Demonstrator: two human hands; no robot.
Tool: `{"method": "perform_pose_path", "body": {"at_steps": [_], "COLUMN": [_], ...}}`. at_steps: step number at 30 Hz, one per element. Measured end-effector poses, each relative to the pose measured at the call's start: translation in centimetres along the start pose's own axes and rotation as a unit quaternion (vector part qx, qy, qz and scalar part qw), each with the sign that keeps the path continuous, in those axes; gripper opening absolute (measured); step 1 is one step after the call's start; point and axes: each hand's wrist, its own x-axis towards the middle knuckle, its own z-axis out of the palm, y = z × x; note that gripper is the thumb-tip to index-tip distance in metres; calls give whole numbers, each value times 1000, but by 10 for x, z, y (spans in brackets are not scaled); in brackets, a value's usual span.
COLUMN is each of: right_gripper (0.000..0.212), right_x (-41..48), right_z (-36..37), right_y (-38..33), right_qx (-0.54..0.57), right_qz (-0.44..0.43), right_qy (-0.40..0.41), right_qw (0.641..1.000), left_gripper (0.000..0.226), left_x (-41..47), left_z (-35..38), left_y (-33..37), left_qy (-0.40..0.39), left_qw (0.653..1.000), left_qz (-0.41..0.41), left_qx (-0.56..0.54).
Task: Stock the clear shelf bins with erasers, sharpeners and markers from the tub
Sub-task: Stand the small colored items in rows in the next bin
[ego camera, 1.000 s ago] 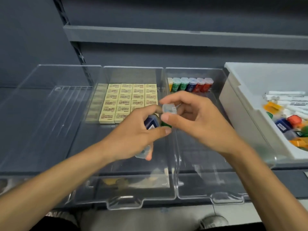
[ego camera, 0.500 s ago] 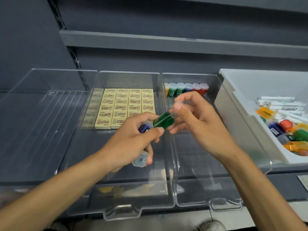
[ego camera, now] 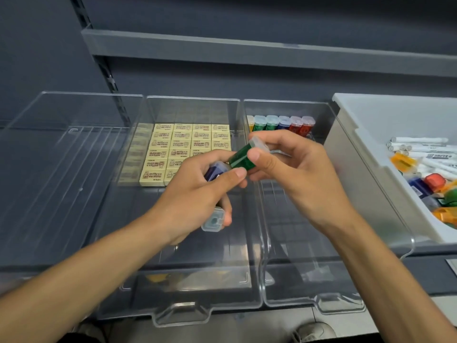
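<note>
The person is working through the sharpener step of the stocking job. The right hand [ego camera: 294,169] is pinching a translucent green plastic sharpener with a clear cap [ego camera: 243,157] between thumb and fingertips, holding it tilted in the air above the wall between two bins. The left hand [ego camera: 195,196] is curling around a translucent blue plastic sharpener [ego camera: 214,171], its thumb reaching up just beside the green one. A clear cap [ego camera: 213,219] is poking out below its fingers; whether that belongs to the same blue piece I cannot tell.

The middle clear plastic bin [ego camera: 183,311] is carrying neat rows of cream rectangular erasers [ego camera: 183,144] towards its back. The right clear plastic bin [ego camera: 316,306] is showing a row of coloured clear-capped sharpeners [ego camera: 282,123] standing along its back wall. The white plastic tub [ego camera: 346,144] is sitting just right of it, holding more sharpeners and white markers [ego camera: 420,141].

Judging by this, the green sharpener is heading for the right bin. The next move is calling for turning it cap-up and standing it in front of the existing row without toppling any.
</note>
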Motion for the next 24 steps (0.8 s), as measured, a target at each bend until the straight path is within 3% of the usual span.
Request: {"method": "perform_pose_path", "body": {"at_steps": [14,20,24], "right_gripper": [36,41,46], "right_x": [2,1,2], "right_z": [-7,1,2], "right_y": [-3,4,0], "right_qx": [4,11,-15], "right_qz": [6,28,17], "right_qy": [-10,-13,-18], "right_qw": [1000,999,1000], "left_gripper": [19,15,28], "left_x": [3,6,5], "left_z": [-4,0,-8], "left_y": [8,3,8], "left_qy": [-20,0,-11], "left_qw": [992,1000,999], "left_qz": [48,-11,-35], "left_qx": [117,21,-20]}}
